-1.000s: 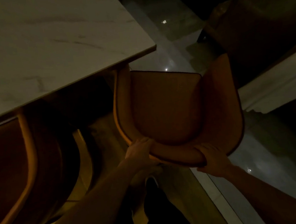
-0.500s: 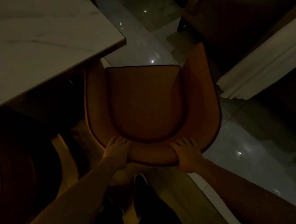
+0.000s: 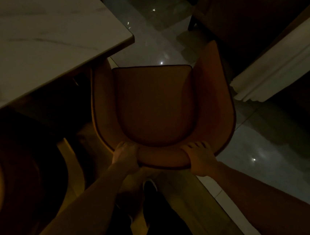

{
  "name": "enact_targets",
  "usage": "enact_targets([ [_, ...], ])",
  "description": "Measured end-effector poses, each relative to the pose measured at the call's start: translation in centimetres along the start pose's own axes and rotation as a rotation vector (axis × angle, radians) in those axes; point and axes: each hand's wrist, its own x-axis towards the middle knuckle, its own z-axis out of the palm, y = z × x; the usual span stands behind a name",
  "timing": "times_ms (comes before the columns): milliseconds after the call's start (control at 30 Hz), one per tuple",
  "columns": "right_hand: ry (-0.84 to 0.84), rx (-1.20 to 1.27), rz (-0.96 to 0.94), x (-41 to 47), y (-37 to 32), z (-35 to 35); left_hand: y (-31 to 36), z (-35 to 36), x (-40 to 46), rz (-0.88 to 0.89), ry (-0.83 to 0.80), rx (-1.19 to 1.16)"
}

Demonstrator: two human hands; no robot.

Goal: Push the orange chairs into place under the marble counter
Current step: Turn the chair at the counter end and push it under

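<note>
Orange upholstery fills my grip: my left hand (image 3: pixel 125 154) and my right hand (image 3: pixel 200 157) are both curled over the top of the backrest of the chair (image 3: pixel 157 105), fingers wrapped onto the inner side, thumbs hidden behind the padding. The two hands sit apart, one at each end of the curved back edge.

This chair is a tub shape, with a flat padded seat, tall rounded sides that sweep into the back, and a thin dark piping line along the edges. It looks smooth and clean in the dim light. I can read no label or writing on it.

It stands on the glossy tiled floor (image 3: pixel 264 156) just off the corner of the marble counter (image 3: pixel 36 49); its left arm sits at the counter's edge, while the seat lies out in the open, beyond the corner.

To my left, a second orange chair (image 3: pixel 21 168) shows partly under the counter's near edge. My dark shoe (image 3: pixel 149 186) is visible below the backrest.
</note>
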Motion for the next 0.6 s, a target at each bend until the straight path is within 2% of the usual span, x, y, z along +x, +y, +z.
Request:
enact_targets([
  [600,0.015,-0.065,-0.074,-1.5,0.2,0.1,1.7,0.9,-3.0,-0.014,-0.017,-0.007],
])
